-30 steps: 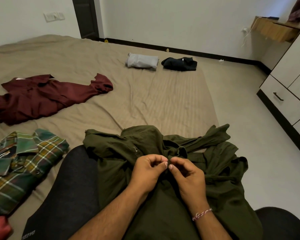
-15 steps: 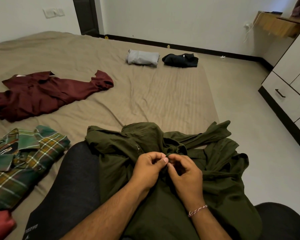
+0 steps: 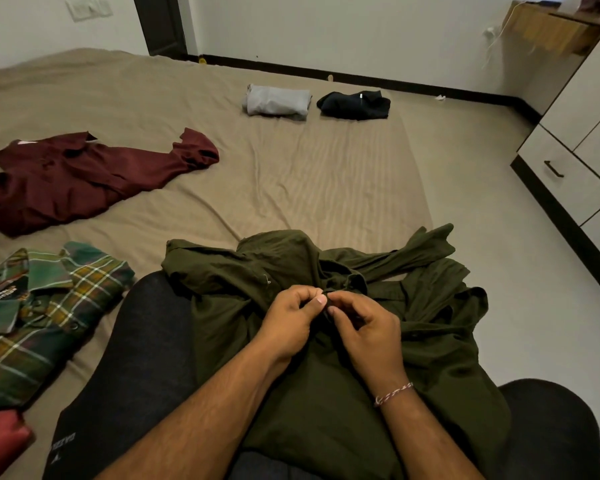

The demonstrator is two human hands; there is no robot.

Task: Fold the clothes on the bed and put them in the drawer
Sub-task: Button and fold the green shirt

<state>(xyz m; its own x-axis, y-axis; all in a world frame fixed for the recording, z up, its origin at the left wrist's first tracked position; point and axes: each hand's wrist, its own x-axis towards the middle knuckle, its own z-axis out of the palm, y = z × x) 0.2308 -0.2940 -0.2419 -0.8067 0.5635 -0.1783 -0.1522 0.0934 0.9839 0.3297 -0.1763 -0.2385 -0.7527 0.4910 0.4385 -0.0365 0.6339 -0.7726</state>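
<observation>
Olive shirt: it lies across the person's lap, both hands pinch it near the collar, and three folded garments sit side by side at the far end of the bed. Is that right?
Not quite. The head view shows two folded garments at the far end of the bed, not three: a grey one and a black one. The rest holds: the olive shirt lies across the lap, left hand and right hand pinching it near the collar.

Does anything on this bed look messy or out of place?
Nothing is damaged or spilled. The maroon shirt sprawls unfolded and rumpled, unlike the folded grey garment and black garment farther off. The olive shirt lies bunched on the lap, pinched by both hands.
</observation>
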